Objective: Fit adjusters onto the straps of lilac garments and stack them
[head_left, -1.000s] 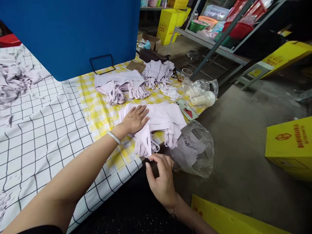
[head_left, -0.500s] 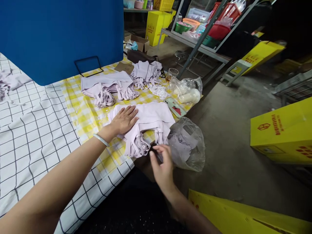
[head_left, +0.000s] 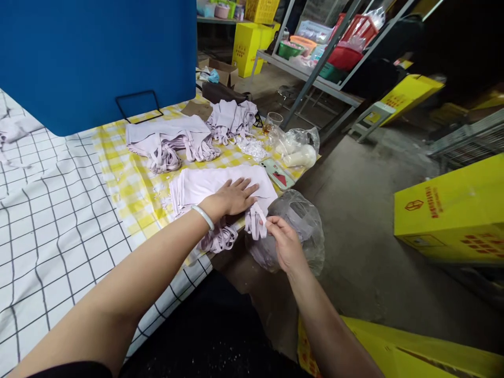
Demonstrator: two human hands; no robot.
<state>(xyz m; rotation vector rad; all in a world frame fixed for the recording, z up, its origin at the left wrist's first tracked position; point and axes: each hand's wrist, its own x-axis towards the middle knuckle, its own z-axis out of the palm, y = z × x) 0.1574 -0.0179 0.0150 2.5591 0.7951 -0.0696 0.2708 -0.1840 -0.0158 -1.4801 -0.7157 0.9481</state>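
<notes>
One blue panel (head_left: 98, 63) rises behind one yellow-checked cloth (head_left: 136, 205). On this cloth lie three stacks of pale lilac fabric: the near stack (head_left: 220, 181) at its front edge, the left stack (head_left: 169, 130) and the far stack (head_left: 234, 116) behind. There are two clear bags (head_left: 314, 231), one phone (head_left: 278, 174) and one glass (head_left: 274, 118). The left hand (head_left: 232, 198) presses flat on the near stack, fingers spread; the right hand's (head_left: 284, 239) thumb and fingertips pinch one strap (head_left: 260, 227) hanging from that stack.
</notes>
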